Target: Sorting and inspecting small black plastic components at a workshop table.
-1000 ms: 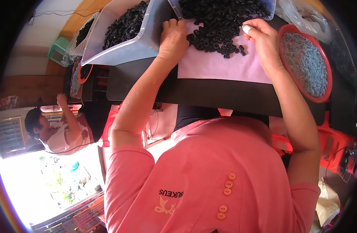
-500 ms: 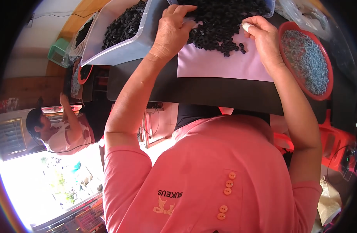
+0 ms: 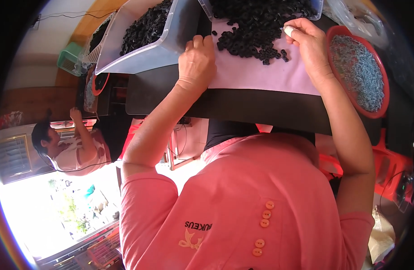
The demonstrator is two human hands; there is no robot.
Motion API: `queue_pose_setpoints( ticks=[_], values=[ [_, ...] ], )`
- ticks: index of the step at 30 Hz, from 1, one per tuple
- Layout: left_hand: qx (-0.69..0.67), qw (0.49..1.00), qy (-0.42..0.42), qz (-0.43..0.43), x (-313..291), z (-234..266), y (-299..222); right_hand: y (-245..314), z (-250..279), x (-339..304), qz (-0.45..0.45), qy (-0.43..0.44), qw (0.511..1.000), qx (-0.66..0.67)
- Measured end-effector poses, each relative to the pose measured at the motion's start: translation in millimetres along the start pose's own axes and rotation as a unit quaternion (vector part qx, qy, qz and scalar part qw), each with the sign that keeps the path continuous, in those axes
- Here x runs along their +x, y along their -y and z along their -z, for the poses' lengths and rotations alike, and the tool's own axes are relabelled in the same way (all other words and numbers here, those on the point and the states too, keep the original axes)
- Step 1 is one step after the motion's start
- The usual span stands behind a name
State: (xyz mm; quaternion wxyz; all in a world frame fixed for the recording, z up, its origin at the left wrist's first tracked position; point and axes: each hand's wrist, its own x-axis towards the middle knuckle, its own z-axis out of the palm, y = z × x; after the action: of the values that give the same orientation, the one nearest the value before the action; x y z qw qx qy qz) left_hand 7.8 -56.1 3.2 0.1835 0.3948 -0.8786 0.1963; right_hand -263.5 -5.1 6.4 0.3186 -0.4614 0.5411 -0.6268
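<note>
Black rings (image 3: 254, 33) lie heaped, pointing no way; right hand (image 3: 308, 42) pinches a white piece (image 3: 289, 30), left hand (image 3: 197, 60) flat.

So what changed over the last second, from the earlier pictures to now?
The left hand went up into the pile of black rings, then drew back toward the body and now lies flat on the pale sheet beside the clear plastic bin; whether it carries anything is hidden. The right hand stayed at the pile's edge, pinching a small white piece. The red tray kept its place.
</note>
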Motion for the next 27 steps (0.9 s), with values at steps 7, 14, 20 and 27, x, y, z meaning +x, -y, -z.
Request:
queue_pose_setpoints(
  ticks=[7,14,20,27],
  values=[
    [-0.037,0.999,-0.009,0.008,1.7,-9.3,4.4,-1.1,0.3,-1.5,-0.005,-0.004,1.000,-0.007],
    [-0.251,0.960,-0.120,0.037,20.1,15.5,-7.9,-0.8,0.1,-0.3,0.005,0.008,1.000,-0.009],
    [-0.246,0.962,-0.101,0.067,2.3,25.4,-1.1,4.3,1.3,-3.9,-0.009,0.001,1.000,-0.013],
    [-0.148,0.979,-0.035,0.133,-37.4,27.9,3.2,5.3,-0.9,-2.7,-0.022,0.015,1.000,-0.012]
  ],
)
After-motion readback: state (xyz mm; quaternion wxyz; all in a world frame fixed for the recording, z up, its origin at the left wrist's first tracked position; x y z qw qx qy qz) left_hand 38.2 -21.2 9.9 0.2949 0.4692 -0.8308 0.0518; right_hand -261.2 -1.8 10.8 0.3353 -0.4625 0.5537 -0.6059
